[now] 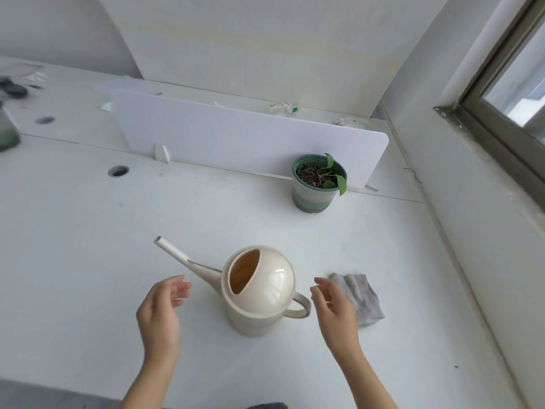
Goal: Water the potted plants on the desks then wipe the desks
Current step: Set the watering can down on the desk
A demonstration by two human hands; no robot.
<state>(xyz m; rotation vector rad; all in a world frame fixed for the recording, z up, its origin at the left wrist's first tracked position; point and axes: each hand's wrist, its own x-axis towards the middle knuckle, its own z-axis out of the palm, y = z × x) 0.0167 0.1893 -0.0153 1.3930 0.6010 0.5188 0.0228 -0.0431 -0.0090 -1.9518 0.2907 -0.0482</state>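
Observation:
A cream watering can point(259, 293) stands upright on the white desk point(88, 246), its long spout pointing up and left and its handle to the right. My left hand point(160, 312) hovers just left of the can, fingers relaxed and holding nothing. My right hand point(334, 309) hovers right of the handle, also relaxed and apart from it. Behind my right hand lies a crumpled grey cloth point(361, 296). A green pot with a small leafy plant point(319, 182) stands farther back, against the white divider panel point(236, 134).
A second greenish pot point(7, 128) shows at the far left edge. Two round cable holes point(118, 170) pierce the desks. The wall and a window frame point(501, 107) close off the right side. Small clutter, including a tube point(283, 107), lies behind the divider.

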